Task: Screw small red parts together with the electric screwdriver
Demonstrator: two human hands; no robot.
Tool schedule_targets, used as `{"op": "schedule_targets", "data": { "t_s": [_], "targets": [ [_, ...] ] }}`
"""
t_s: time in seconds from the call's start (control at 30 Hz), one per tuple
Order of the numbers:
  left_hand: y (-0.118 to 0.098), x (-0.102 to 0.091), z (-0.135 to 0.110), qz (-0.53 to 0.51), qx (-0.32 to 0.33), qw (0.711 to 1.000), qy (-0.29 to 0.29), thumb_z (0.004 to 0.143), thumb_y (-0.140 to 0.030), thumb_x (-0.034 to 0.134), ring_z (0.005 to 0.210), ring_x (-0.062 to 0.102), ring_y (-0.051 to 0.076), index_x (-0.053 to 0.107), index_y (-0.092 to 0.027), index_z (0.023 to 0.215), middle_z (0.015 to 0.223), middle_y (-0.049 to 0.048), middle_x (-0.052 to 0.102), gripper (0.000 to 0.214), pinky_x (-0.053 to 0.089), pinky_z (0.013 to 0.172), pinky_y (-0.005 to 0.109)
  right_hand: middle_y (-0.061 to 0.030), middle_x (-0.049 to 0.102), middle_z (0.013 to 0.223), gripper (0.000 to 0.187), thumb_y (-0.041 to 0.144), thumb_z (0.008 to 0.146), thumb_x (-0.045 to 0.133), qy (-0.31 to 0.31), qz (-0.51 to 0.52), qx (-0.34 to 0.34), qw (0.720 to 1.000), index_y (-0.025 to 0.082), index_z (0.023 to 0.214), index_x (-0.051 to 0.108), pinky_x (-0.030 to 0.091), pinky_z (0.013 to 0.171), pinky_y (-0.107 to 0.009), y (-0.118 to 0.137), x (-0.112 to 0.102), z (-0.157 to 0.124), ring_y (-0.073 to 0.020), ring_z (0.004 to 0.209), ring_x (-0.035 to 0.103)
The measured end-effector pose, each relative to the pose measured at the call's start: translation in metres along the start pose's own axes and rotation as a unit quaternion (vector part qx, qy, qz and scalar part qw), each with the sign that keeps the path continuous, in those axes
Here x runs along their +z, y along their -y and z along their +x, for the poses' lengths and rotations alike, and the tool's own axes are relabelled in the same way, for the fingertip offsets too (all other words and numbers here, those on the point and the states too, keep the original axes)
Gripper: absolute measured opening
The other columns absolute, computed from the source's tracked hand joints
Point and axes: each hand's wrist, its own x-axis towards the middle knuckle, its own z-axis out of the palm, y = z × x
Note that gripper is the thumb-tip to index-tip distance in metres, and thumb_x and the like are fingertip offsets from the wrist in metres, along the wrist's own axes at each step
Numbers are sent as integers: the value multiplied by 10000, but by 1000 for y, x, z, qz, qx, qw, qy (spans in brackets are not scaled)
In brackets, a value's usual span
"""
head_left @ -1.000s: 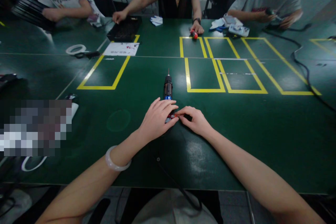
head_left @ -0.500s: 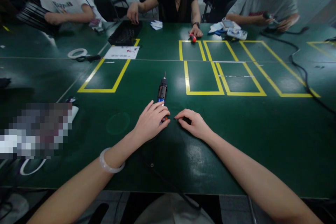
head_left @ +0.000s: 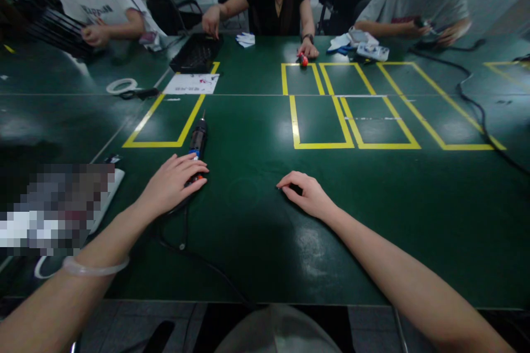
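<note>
My left hand (head_left: 171, 183) lies over the rear end of a black electric screwdriver (head_left: 197, 142), fingers curled on it. The tool rests flat on the green table (head_left: 256, 220) with its tip pointing away from me, near a yellow taped rectangle (head_left: 163, 121). Its black cable (head_left: 194, 253) trails back toward the table's front edge. My right hand (head_left: 304, 193) rests on the table to the right, fingers curled under with the fingertips pinched together; whether it holds anything small is hidden.
Yellow taped boxes (head_left: 323, 121) mark the table's middle and right. A tape roll (head_left: 121, 85), a sheet of paper (head_left: 191, 84), a black tray (head_left: 196, 52) and a long cable (head_left: 476, 110) lie farther off. Three people sit at the far side; one hand (head_left: 307, 51) touches a small red object (head_left: 303, 60).
My left hand has slid the screwdriver to the left, away from my right hand. My right hand let go of the tool's end and stayed in place.
</note>
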Motion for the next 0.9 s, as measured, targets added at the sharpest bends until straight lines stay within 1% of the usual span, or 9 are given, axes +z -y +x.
{"op": "schedule_targets", "data": {
  "t_s": [0.13, 0.23, 0.4, 0.47, 0.53, 0.63, 0.73, 0.83, 0.9],
  "targets": [
    [39, -2, -11, 33, -13, 999, 14, 958, -506, 371, 1416, 335, 250, 609, -207, 1231, 1388, 62, 575, 470, 173, 1160, 493, -50, 713, 949, 159, 118, 887, 552, -4, 4, 1, 1000, 208, 944, 670, 494, 859, -363, 1, 0, 0, -193, 917, 656],
    [63, -6, -20, 42, -27, 998, 24, 956, -580, 319, 1411, 331, 256, 613, -195, 1235, 1394, 62, 573, 558, 180, 1146, 502, -50, 714, 947, 162, 116, 888, 550, -5, 4, 1, 1000, 208, 944, 671, 496, 856, -364, 1, 0, 0, -194, 915, 657],
    [86, -12, -30, 80, -60, 995, 25, 933, -692, 198, 1380, 369, 272, 549, -165, 1294, 1475, 110, 476, 728, 218, 1128, 499, -50, 715, 948, 159, 120, 893, 547, -5, 3, 4, 1000, 209, 938, 670, 494, 859, -366, 1, 0, 1, -195, 916, 656],
    [86, -14, -32, 111, -91, 990, 6, 924, -702, 215, 1328, 422, 284, 529, -123, 1266, 1446, 156, 487, 742, 236, 1117, 508, -52, 715, 944, 157, 120, 893, 546, -6, 4, 2, 1000, 204, 938, 670, 492, 861, -368, 1, 0, 1, -196, 914, 654],
    [80, -16, -34, 156, -121, 980, -10, 925, -679, 266, 1285, 455, 294, 550, -110, 1166, 1389, 177, 526, 680, 223, 1118, 528, -53, 714, 944, 155, 121, 894, 545, -5, 4, 1, 1000, 202, 938, 670, 490, 863, -371, 1, 0, 1, -196, 913, 652],
    [66, -18, -36, 218, -132, 966, -33, 941, -589, 337, 1327, 396, 316, 584, -121, 1055, 1362, 163, 540, 541, 151, 1133, 570, -53, 713, 948, 154, 126, 898, 543, -3, 4, 2, 1000, 203, 942, 669, 489, 860, -372, 1, 0, 1, -196, 914, 650],
    [54, -20, -36, 265, -127, 955, -32, 954, -516, 330, 1357, 340, 335, 618, -101, 1032, 1312, 164, 572, 511, 107, 1128, 609, -54, 713, 948, 154, 127, 898, 542, -2, 2, 4, 1000, 202, 943, 669, 488, 859, -373, 1, -1, 0, -196, 913, 648],
    [50, -22, -34, 284, -131, 949, -24, 948, -475, 333, 1320, 394, 306, 632, -79, 1010, 1208, 165, 633, 500, 120, 1143, 570, -56, 714, 951, 159, 117, 894, 544, 3, 0, 7, 1000, 199, 949, 669, 484, 865, -375, 2, -1, 0, -197, 917, 648],
    [51, -23, -33, 279, -138, 950, -25, 919, -442, 380, 1301, 427, 298, 643, -83, 940, 1136, 163, 666, 445, 130, 1150, 536, -57, 713, 956, 162, 113, 892, 546, 6, 0, 4, 1000, 196, 955, 670, 481, 866, -370, 1, -1, 1, -197, 920, 649]
  ]
}}
